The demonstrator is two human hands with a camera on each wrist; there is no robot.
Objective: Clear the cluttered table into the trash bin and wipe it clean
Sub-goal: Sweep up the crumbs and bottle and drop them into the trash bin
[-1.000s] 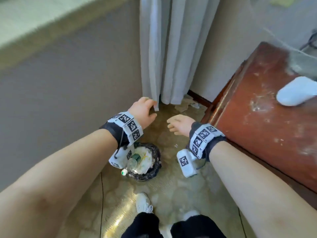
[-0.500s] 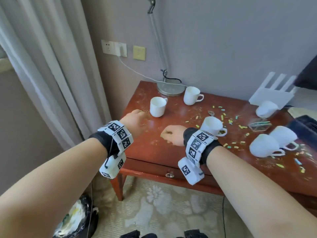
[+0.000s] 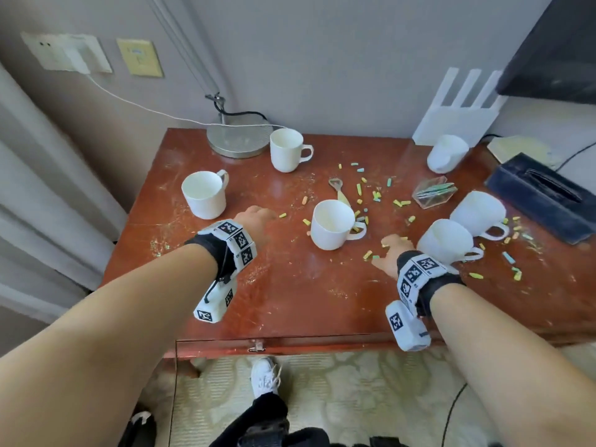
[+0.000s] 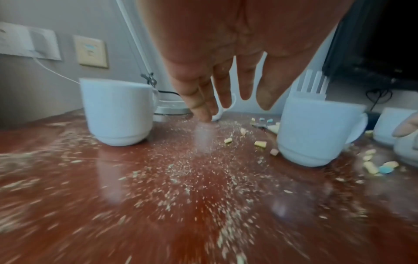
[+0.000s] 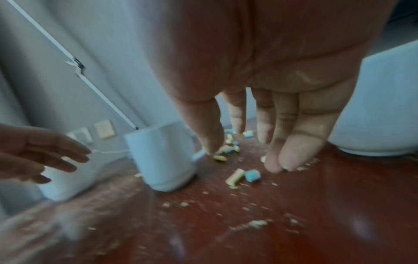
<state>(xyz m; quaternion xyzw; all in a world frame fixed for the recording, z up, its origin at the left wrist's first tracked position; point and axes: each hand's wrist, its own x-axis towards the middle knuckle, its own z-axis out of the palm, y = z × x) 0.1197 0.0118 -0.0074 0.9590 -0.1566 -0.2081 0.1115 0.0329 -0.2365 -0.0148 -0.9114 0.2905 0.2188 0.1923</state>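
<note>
The desk (image 3: 290,301) is a red-brown wooden top whose long axis runs left to right, its back edge against the wall and its left edge beside a curtain (image 3: 38,188). At far left stands an upright white mug (image 3: 203,195), handle pointing to the back right. Just right of it the left hand (image 3: 254,217) hovers palm down, fingers (image 4: 226,92) straight and loosely spread, holding nothing; fine crumbs (image 4: 192,178) speckle the wood beneath it. Behind, near the back edge, a round lamp base (image 3: 238,140) sits beside a second upright mug (image 3: 287,150), handle to the right. A third mug (image 3: 332,224) stands mid-desk between the hands, handle also to the right, a bottle opener (image 3: 337,188) lying behind it with its long axis front to back. Coloured pellets (image 3: 375,195) are strewn from there rightward. The right hand (image 3: 392,253) reaches down with fingers (image 5: 291,151) extended, relaxed and empty, tips close to the wood among the pellets. Right of it two mugs (image 3: 445,240) lie tilted, handles to the right, and another (image 3: 446,153) rests near the back. A dark tissue box (image 3: 541,201) lies at the right end. The widest bare stretch of wood is the front strip along the near edge.
</note>
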